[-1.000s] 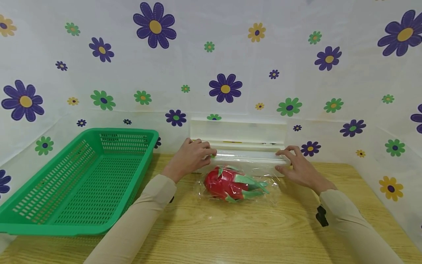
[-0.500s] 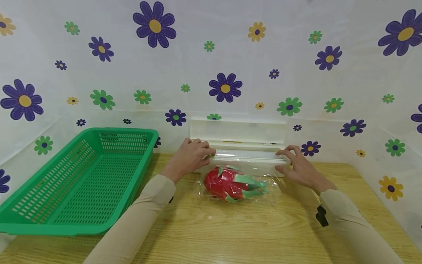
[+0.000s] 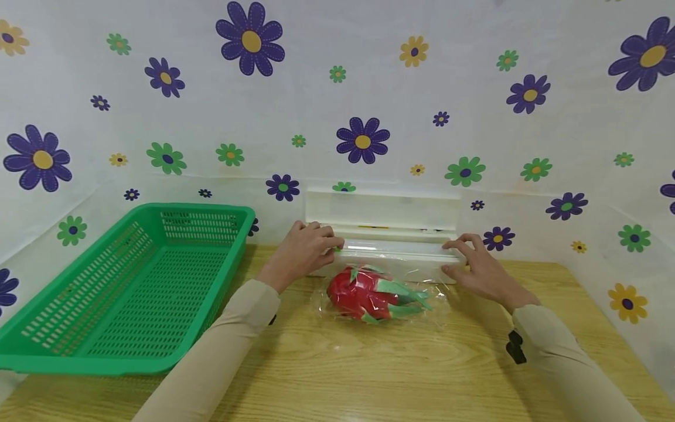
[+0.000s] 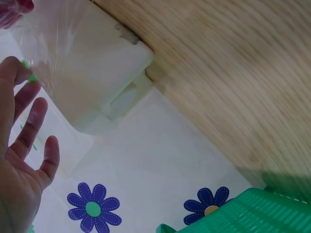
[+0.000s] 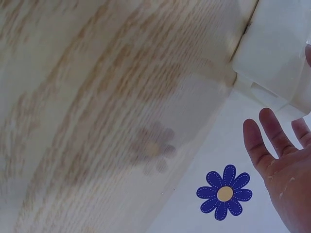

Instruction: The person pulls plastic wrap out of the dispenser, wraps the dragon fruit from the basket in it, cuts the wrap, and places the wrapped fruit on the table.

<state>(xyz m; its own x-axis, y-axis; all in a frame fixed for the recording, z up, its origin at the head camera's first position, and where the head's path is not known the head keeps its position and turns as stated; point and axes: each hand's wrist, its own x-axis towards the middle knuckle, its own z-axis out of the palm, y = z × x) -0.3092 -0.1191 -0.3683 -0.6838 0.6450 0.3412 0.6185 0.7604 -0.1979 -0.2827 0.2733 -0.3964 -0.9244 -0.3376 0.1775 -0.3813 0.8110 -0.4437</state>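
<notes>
A white cling film dispenser (image 3: 382, 210) stands against the back wall with its lid raised. Clear cling film (image 3: 422, 275) runs from it over a red dragon fruit (image 3: 361, 296) with green scales, which lies in front. At the dispenser's left end, my left hand (image 3: 307, 252) pinches a small green slider (image 4: 30, 73) between thumb and index finger; its other fingers are spread. My right hand (image 3: 482, 272) holds the right end, index finger on top and thumb at the front. The right wrist view shows its other fingers off the dispenser's end (image 5: 272, 53).
A green perforated basket (image 3: 153, 305) stands on the left of the wooden table (image 3: 369, 369). Behind everything hangs a white flowered sheet (image 3: 295, 105), which also runs along both sides.
The head view has shifted very slightly. Both hands, the dispenser and the dragon fruit stay in place.
</notes>
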